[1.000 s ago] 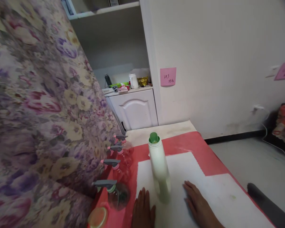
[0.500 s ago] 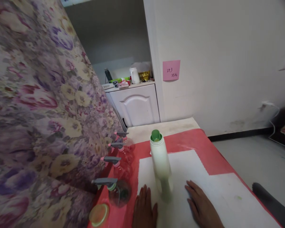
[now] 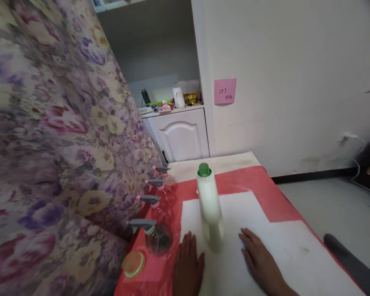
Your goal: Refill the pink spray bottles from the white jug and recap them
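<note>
An uncapped pale green bottle with a green pour spout stands upright on the white paper between my hands. My left hand lies flat to the left of the bottle, fingers stretched out and holding nothing. On the right, my right hand rests on the paper with its fingers extended and nothing in it. Neither hand touches the bottle. Left of my left hand lies a round pale green cap on the red cover.
Several clear spray bottles with grey triggers, such as the nearest spray bottle, line the table's left edge by the floral curtain. The red cover lies over the table. Behind stand a white cabinet and a wall with a pink note.
The view has shifted slightly, so the scene sits a little further right. Both hands stay flat beside the bottle, which stands where it stood.
</note>
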A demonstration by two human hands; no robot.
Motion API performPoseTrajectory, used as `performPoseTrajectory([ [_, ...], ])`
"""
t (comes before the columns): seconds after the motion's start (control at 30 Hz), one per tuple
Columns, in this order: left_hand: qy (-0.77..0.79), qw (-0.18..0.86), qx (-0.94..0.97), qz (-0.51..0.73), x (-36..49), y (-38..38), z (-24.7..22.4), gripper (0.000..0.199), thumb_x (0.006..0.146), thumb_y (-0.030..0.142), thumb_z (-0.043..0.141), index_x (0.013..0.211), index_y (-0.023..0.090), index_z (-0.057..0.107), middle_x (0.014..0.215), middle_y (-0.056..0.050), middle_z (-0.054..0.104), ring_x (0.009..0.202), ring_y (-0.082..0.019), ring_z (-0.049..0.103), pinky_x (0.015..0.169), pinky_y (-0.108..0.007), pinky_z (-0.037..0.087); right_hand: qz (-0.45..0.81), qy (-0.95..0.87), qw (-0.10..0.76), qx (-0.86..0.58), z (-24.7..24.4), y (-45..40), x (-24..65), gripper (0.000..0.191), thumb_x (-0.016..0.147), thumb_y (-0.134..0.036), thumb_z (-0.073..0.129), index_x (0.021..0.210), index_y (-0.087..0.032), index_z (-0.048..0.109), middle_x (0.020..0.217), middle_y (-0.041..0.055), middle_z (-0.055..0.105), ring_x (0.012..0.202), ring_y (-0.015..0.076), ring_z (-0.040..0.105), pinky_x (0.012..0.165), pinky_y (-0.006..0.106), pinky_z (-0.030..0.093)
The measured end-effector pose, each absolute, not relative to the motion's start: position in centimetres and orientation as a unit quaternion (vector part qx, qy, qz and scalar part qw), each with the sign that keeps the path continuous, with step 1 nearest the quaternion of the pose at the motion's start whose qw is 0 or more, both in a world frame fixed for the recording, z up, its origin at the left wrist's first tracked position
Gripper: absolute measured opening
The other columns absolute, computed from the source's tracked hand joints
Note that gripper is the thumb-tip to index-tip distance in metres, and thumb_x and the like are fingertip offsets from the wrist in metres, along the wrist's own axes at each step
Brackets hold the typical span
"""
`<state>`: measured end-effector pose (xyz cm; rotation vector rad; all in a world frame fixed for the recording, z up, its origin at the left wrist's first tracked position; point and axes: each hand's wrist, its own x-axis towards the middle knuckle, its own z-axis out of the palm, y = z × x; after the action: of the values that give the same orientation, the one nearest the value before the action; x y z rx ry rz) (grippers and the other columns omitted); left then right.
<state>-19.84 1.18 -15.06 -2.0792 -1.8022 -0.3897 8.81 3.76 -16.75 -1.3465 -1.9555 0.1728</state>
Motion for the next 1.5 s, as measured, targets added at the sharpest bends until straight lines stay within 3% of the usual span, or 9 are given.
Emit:
performPoseTrajectory([
  [0.37,-0.642,0.183,-0.732,-0.138,-20.0,1.1,-15.3,0.048,0.092,0.029,0.045,0.137,0.013,0.050,0.143,-0.014,0.054,0.131,-0.028,0.050,0.103,-0.045,0.047,0.083,-0.749,0.399,-0.522,-16.5,3.9,8.6,0.037,0.093,-0.023,0.045,0.128,-0.020,0.058,0.135,0.0131,0.060,0.123,0.0277,0.058,0.104,0.050,0.050],
  [0.57,-0.636,0.166,-0.742,-0.127,-20.2,1.8,-14.7,0.047,0.093,0.031,0.043,0.132,0.007,0.055,0.140,-0.018,0.056,0.130,-0.032,0.051,0.104,-0.050,0.046,0.107,-0.747,0.406,-0.515,-15.8,3.9,8.8,0.036,0.093,-0.022,0.045,0.125,-0.018,0.060,0.133,0.0146,0.061,0.123,0.0261,0.059,0.104,0.048,0.050],
  [0.67,-0.632,0.158,-0.748,-0.130,-20.0,2.5,-14.2,0.045,0.093,0.031,0.043,0.131,0.011,0.057,0.140,-0.017,0.055,0.132,-0.032,0.048,0.105,-0.051,0.043,0.109,-0.744,0.407,-0.519,-15.3,3.1,9.3,0.038,0.094,-0.021,0.044,0.129,-0.020,0.057,0.136,0.0126,0.059,0.126,0.0248,0.055,0.106,0.046,0.049],
  [0.87,-0.632,0.159,-0.749,-0.120,-19.8,3.1,-13.6,0.047,0.093,0.033,0.042,0.136,0.017,0.053,0.145,-0.016,0.050,0.133,-0.033,0.047,0.104,-0.052,0.044,0.056,-0.746,0.390,-0.537,-15.7,2.1,10.0,0.035,0.093,-0.020,0.045,0.126,-0.018,0.059,0.134,0.0150,0.060,0.125,0.0282,0.056,0.103,0.050,0.051],
  [1.5,-0.641,0.153,-0.743,-0.113,-19.7,2.5,-13.2,0.045,0.093,0.034,0.043,0.131,0.015,0.057,0.141,-0.014,0.055,0.131,-0.029,0.050,0.104,-0.047,0.045,0.060,-0.742,0.400,-0.535,-15.4,1.5,10.1,0.033,0.092,-0.021,0.048,0.123,-0.019,0.059,0.132,0.0132,0.061,0.124,0.0271,0.057,0.103,0.047,0.051],
])
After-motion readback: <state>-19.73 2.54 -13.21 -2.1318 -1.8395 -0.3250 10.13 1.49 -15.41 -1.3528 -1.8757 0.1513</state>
